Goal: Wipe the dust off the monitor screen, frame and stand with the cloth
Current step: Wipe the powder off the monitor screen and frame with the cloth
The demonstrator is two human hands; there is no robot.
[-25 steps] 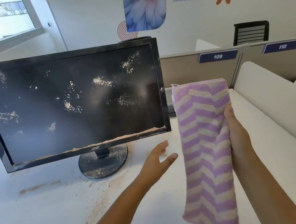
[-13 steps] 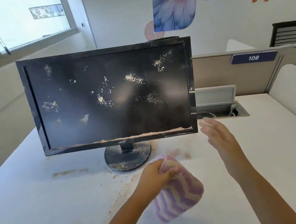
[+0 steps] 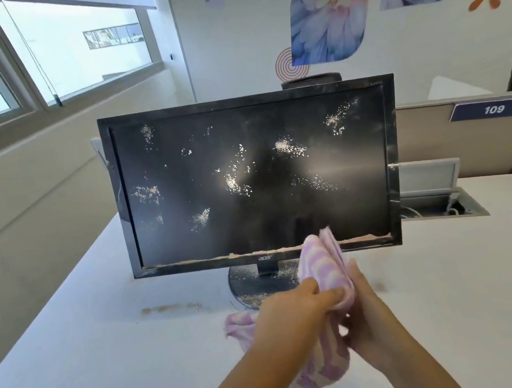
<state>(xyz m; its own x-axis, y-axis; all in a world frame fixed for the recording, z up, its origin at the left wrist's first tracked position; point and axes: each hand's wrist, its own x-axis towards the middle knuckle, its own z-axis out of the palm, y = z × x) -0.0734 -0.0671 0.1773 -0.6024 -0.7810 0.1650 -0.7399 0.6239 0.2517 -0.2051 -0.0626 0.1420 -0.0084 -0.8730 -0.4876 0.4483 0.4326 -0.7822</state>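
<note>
Purple-and-white striped cloth (image 3: pixel 322 270) is now being held between both hands in front of the monitor (image 3: pixel 257 177), low, with its top edge overlapping the bottom frame (image 3: pixel 192 265) in the view; actual contact cannot be told. Half a second ago it was being gripped by the left hand (image 3: pixel 291 310) alone, bunched up, while the right hand (image 3: pixel 365 310) was open and apart. Now the fingers of both hands are being curled round the fabric, which is being gathered into a pad. Pale dust is being left untouched on the screen (image 3: pixel 255 174), along the lower ledge and on the round stand (image 3: pixel 255 282). Wiping is judged not yet begun; the cloth is only being readied over the white desk (image 3: pixel 108 368).
</note>
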